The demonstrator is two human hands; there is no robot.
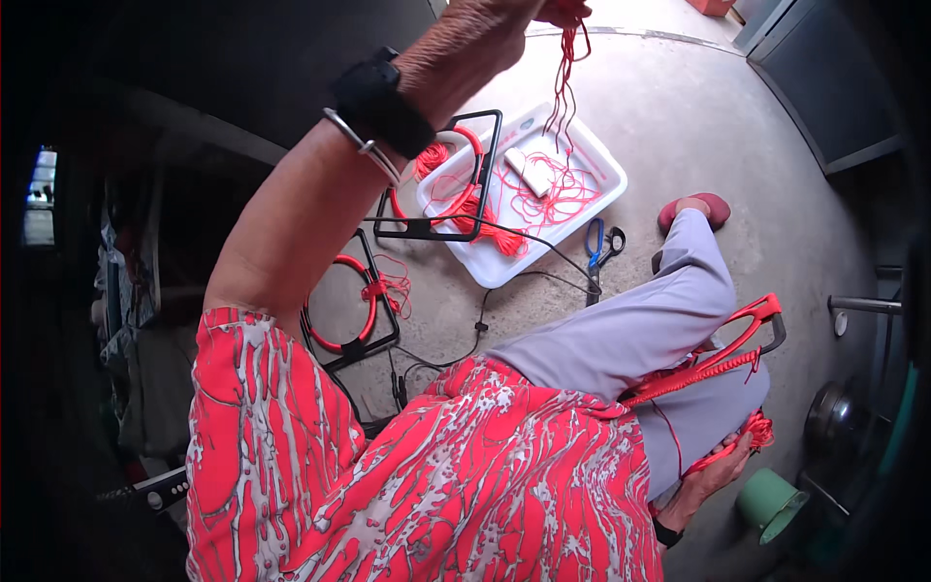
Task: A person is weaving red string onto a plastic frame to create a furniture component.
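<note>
My left arm is raised toward the top edge, and my left hand [499,21] is partly cut off there. Thin red cords [563,82] hang from its closed fingers above a white plastic tray [609,199]. Low at the right, my right hand [713,475] is closed around a bundle of red cord [759,432] beside my knee. Across my lap lies a black frame wrapped in red cord [713,367], and a single strand runs from it toward the right hand. Loose red cord [558,199] and a small white block [528,173] lie in the tray.
Two black frames with red rings, an upper [475,179] and a lower [373,291], stand left of the tray. Blue-and-black scissors [603,247] lie on the concrete floor near a black cable [543,242]. A green bucket [771,506] is at the lower right.
</note>
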